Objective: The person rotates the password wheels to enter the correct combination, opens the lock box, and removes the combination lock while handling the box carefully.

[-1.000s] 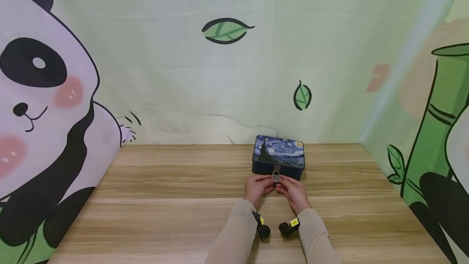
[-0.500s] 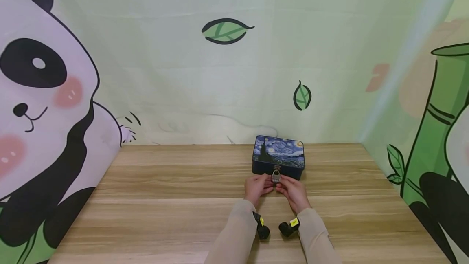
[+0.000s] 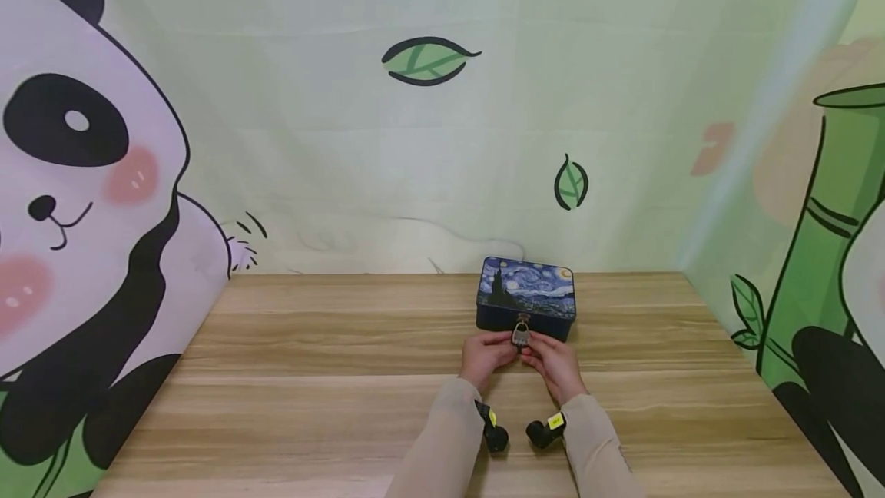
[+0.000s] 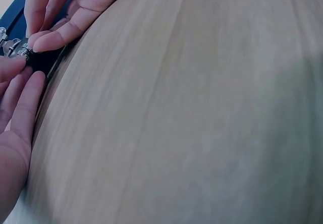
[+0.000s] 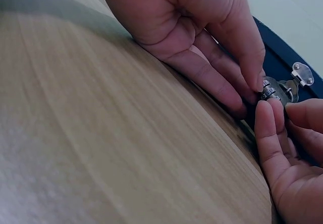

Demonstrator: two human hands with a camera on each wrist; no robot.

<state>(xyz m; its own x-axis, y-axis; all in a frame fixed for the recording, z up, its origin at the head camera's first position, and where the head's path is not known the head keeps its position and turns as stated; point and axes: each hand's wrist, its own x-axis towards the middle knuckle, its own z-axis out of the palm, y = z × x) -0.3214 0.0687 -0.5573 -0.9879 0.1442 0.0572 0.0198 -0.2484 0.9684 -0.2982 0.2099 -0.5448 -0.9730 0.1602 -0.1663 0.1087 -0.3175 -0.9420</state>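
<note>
A small metal combination padlock (image 3: 522,336) hangs by its shackle from the hasp at the front of a tin box (image 3: 528,287). The box lid is down and bears a blue starry-night picture. My left hand (image 3: 486,356) pinches the padlock from the left. From the right, my right hand (image 3: 556,364) grips it between thumb and fingers. In the right wrist view the padlock's number wheels (image 5: 268,90) face up between both hands' fingertips, and the silver hasp (image 5: 303,74) shows on the dark box side. Fingers partly hide the padlock's body in both wrist views.
The box stands on a wood-grain table (image 3: 332,398), near its back edge. Behind rises a pale green cloth backdrop (image 3: 290,98) with printed leaves and pandas. Black wrist cameras (image 3: 542,433) sit on the inner side of both beige sleeves (image 3: 442,436).
My left thumb has shifted slightly at the padlock, rising a little and lying flatter again. Both hands, the padlock and the box stay in nearly the same places.
</note>
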